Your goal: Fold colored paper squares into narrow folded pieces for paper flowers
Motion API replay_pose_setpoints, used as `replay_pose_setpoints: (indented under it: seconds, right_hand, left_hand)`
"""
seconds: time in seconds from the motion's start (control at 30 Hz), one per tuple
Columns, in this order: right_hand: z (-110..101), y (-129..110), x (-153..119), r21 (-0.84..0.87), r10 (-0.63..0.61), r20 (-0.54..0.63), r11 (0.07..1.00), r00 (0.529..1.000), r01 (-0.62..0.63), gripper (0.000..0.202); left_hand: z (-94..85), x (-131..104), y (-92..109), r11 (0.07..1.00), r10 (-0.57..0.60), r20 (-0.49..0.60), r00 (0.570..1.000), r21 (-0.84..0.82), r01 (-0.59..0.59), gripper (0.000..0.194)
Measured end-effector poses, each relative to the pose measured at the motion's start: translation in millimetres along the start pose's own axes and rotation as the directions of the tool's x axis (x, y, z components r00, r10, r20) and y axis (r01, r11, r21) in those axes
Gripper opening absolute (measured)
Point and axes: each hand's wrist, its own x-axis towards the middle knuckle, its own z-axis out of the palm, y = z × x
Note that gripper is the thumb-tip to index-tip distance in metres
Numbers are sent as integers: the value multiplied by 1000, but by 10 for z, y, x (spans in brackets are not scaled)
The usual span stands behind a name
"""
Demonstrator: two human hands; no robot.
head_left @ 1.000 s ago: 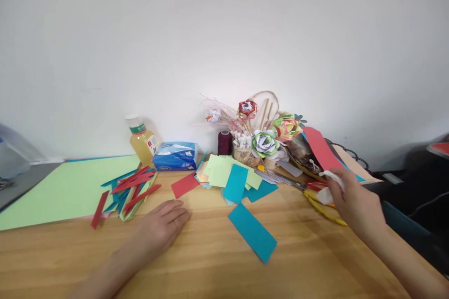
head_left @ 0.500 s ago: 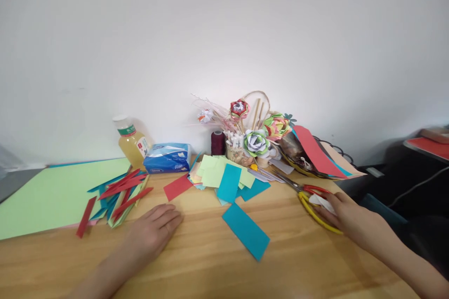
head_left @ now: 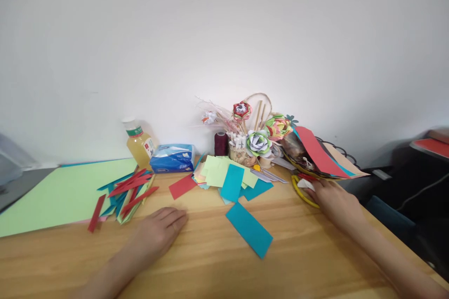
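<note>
My left hand (head_left: 163,229) lies flat on the wooden table, its fingers stretched out and holding nothing. To its right lies a blue paper rectangle (head_left: 249,230), apart from the hand. At the right, my right hand (head_left: 335,201) is closed at the scissors (head_left: 298,192). Their yellow handle loop shows left of my fingers; the blades cannot be seen, and the fingertips are partly hidden. A small white piece (head_left: 306,184) shows beside the fingers; I cannot tell whether they pinch it. Ahead is a pile of green paper pieces (head_left: 215,171), with another blue rectangle (head_left: 232,182) on top.
Folded red and blue strips (head_left: 131,191) lie on large green sheets (head_left: 70,201) at the left. Farther back stand a juice bottle (head_left: 138,147), a tissue pack (head_left: 173,159), a dark red thread spool (head_left: 220,144) and paper flowers (head_left: 258,143). A red sheet (head_left: 319,152) tops a basket at the right.
My right hand has shifted left and away from me with the scissors, whose blades have gone from sight. The left hand stays resting on the table. The view has shifted slightly.
</note>
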Motion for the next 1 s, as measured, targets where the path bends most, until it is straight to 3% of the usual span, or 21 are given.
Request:
replay_pose_setpoints:
  seconds: [0.3, 0.47, 0.7, 0.87, 1.0]
  right_hand:
    - [-266, -76, -63, -26, -54, -74, 998, 996, 52, 25]
    - [-367, -292, 247, -31, -23, -131, 999, 991, 19, 30]
    - [-228, -683, 583, -31, -89, -224, 996, 971, 84, 30]
    - [-112, -676, 648, -11, -188, -297, 981, 936, 193, 23]
    - [-189, -669, 566, 19, -288, -358, 949, 888, 315, 21]
  left_hand:
    - [-38, 25, 22, 1000, -21, 2, 1000, -7, 21, 31]
    - [-50, 39, 29, 999, -33, 17, 999, -24, 34, 32]
    - [1, -9, 39, 993, -92, 23, 996, -67, 93, 32]
    - [-3, -2, 39, 989, -110, 7, 994, -96, 110, 31]
    - [-22, 14, 42, 988, -106, 28, 994, -109, 108, 30]
